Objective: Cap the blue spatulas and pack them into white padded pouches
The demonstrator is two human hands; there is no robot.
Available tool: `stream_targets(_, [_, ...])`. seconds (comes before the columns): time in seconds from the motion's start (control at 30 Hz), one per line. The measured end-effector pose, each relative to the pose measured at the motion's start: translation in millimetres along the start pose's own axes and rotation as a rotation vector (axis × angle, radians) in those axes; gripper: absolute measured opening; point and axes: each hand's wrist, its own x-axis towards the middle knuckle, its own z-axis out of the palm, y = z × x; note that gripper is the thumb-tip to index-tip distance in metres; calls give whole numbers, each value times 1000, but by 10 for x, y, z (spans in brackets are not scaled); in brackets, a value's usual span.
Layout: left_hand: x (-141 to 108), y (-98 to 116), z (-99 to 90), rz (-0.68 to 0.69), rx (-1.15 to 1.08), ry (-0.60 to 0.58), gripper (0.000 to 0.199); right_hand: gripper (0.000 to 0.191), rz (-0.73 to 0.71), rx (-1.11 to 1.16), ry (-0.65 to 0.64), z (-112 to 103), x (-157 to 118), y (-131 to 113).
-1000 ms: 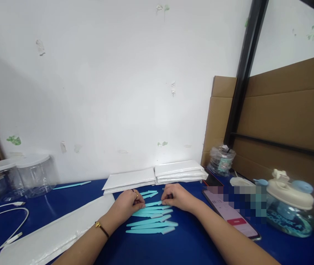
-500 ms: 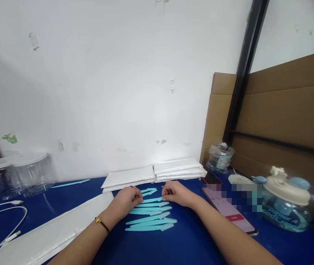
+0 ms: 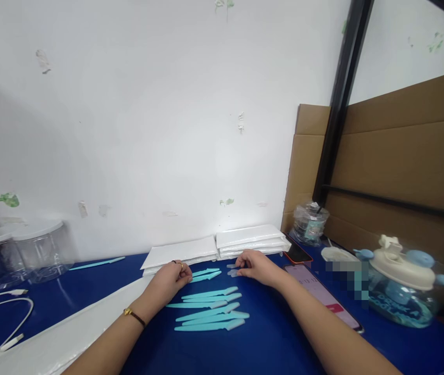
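Note:
Several teal razors with slim handles and pale blade covers lie in a loose row on the blue table, handles pointing left. Behind them, a smaller group of teal razors reaches to my left hand, whose thumb and fingers are pinched at the handle ends. My right hand is at the right of this group, its thumb and index finger apart. Small clear pieces lie by its fingertips.
White padded envelopes are stacked by the wall, and a long one lies left. On the right are a phone and a bottle. Clear jars, a white cable and another teal razor are left.
My left hand has moved left and slightly back, and the razor between my hands has left the front row. My right hand has shifted right, its fingers parting; clear pieces now show beside it.

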Motion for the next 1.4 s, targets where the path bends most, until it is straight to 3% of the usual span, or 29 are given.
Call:
stream_targets(0.1, [-21,42,4,34,-16,17,18,8,-93,-18,-16,-6,-47,-106])
stream_targets(0.33, [-69,227,64,90,-59,-146,18,17,-125,-20,-191,161,-70,-227])
stream_targets(0.47, [-42,214,62,13,-71,-186,20,18,-81,57,-195,175,-42,-170])
stream_targets(0.6, [-9,67,31,-32,-64,-161,21,16,22,146,-183,97,-16,-52])
stream_targets(0.77, [-2,-28,-27,-59,-56,-97,25,17,42,82,-49,2,-38,-28])
stream_targets(0.83, [-22,31,-46,-36,-28,-77,26,19,-5,76,-82,-4,-67,-101])
stream_targets(0.97, [-76,187,-55,22,-44,-173,24,22,-82,25,-245,36,-109,-242])
stream_targets(1.07, [-94,231,-35,40,-53,-209,24,19,-86,-4,-299,78,-106,-271])
stream_targets(1.23, [-88,226,-31,15,-72,-262,25,17,-98,11,-280,63,-93,-257])
stream_targets(1.4, [-56,123,-99,-11,5,-202,23,15,-2,35,-219,-41,-76,-98])
